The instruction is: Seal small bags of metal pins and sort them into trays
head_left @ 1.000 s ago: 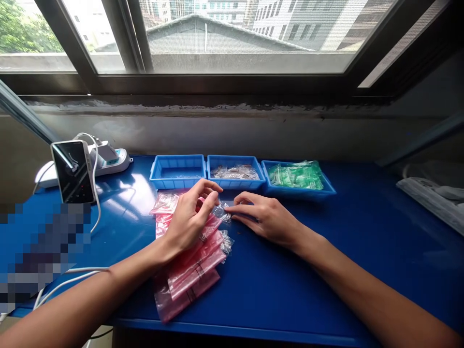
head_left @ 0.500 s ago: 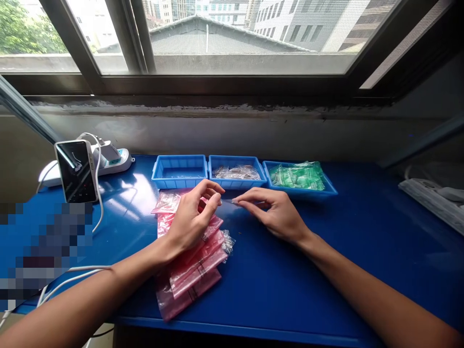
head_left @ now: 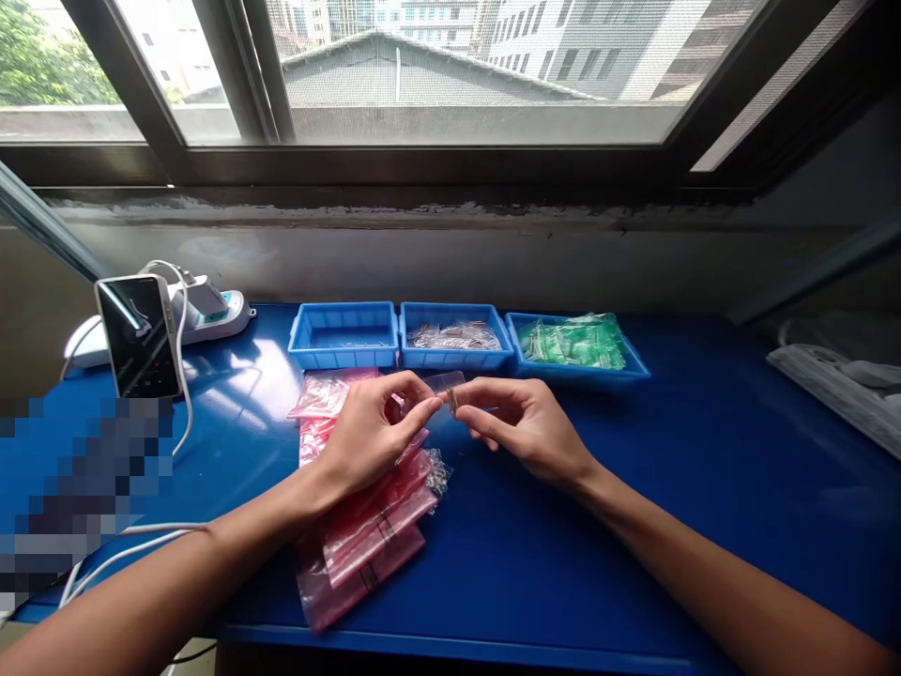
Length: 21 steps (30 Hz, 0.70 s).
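My left hand [head_left: 373, 427] and my right hand [head_left: 541, 424] meet over the table, each in a closed pinch. Between their fingertips is a small clear plastic bag [head_left: 445, 381], with a few thin metal pieces [head_left: 451, 401] showing at the right fingertips. Whether these pieces lie inside the bag I cannot tell. Beneath my left hand and forearm lies a stack of pink plastic bags [head_left: 370, 535] with dark print, partly covered. Small clear packets of metal parts [head_left: 437, 477] stick out from the right side of this stack.
Along the wall stand three blue trays: a left tray [head_left: 343, 357] with a few small bits, a middle one [head_left: 457, 359] with metal parts, a right one [head_left: 630, 371] with green bags [head_left: 577, 340]. A phone [head_left: 139, 335], cable and power strip [head_left: 221, 319] are at left.
The hands have come closer together. The metal pieces now show at the right fingertips, and the clear bag stands up more visibly behind them.
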### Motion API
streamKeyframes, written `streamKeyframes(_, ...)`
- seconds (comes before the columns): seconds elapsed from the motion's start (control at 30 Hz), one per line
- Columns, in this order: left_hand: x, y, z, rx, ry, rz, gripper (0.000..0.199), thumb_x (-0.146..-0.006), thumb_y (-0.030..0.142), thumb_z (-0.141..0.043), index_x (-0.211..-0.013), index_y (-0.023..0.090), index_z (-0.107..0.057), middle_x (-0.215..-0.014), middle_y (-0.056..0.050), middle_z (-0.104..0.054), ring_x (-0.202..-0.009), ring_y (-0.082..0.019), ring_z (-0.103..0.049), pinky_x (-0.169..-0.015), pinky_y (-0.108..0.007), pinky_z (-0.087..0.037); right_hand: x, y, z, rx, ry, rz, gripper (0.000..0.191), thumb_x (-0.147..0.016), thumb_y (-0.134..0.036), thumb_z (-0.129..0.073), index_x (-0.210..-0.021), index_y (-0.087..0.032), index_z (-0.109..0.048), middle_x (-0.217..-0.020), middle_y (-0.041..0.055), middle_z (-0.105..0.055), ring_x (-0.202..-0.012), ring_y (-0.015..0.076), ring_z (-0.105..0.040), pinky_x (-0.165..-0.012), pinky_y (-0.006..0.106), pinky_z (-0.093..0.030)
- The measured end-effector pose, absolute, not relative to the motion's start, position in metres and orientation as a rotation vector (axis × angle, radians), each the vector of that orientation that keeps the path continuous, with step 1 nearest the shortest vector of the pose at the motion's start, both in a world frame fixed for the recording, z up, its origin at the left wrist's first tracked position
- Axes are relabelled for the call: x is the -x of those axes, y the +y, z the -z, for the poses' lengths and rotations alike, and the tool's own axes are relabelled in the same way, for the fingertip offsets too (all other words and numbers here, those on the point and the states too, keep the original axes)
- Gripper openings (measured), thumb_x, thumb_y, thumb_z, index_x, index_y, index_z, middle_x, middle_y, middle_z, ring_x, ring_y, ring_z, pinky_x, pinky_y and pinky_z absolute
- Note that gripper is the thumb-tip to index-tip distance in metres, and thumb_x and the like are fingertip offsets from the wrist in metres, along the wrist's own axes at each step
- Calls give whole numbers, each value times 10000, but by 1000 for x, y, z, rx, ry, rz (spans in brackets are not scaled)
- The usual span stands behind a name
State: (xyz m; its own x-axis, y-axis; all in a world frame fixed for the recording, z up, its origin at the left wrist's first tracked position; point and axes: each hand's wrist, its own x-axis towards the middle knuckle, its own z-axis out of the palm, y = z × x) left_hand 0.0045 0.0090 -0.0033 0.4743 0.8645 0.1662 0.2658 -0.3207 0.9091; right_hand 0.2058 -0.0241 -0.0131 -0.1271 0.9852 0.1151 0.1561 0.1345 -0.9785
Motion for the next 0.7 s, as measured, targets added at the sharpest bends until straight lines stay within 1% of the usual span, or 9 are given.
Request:
streamKeyframes(0.1,-4,9,3,-1839,940,-856,280,-973,387,-670,-820,161,-731,-782,-44,-738,-662,-167,-660,-581,-253,-491,-207,-25,13,1200,-1481,-986,238,-849,-404,-788,-819,-171,-826,-710,44,-732,-483,104,-539,-430,224,-457)
streamKeyframes(0.23,-4,9,3,-1831,931,-861,255,-977,369,-671,-850,160,-745,-819,-45,-755,-666,-163,-681,-588,-252,-501,-208,-25,15,1230,-1494,-948,183,-862,-353,-773,-832,-177,-818,-662,24,-724,-494,121,-576,-445,230,-448)
streamKeyframes(0.37,-4,9,3,-1845,935,-853,202,-969,315,-679,-850,163,-741,-814,-39,-753,-692,-166,-679,-609,-255,-509,-206,-26,16,1236,-1494,-943,135,-839,-309,-790,-809,-178,-796,-691,19,-730,-487,109,-569,-444,220,-451)
streamKeyframes(0.5,-4,9,3,-1836,914,-852,163,-965,301,-686,-897,169,-754,-866,-47,-770,-752,-178,-696,-642,-260,-529,-206,-26,16,1216,-1428,-1002,186,-847,-359,-793,-837,-173,-800,-663,18,-714,-461,102,-538,-425,216,-450)
streamKeyframes(0.6,-3,9,4,-1806,924,-871,185,-957,316,-701,-869,161,-749,-823,-41,-759,-698,-167,-689,-612,-255,-516,-207,-26,15,1223,-1447,-1027,209,-858,-377,-784,-835,-172,-816,-647,20,-697,-470,105,-538,-420,213,-451)
streamKeyframes(0.7,-3,8,5,-1793,938,-879,207,-953,331,-711,-852,153,-742,-729,-22,-724,-617,-149,-660,-557,-243,-483,-207,-26,13,1229,-1488,-982,182,-879,-334,-759,-825,-174,-828,-672,24,-707,-474,92,-535,-416,199,-438)
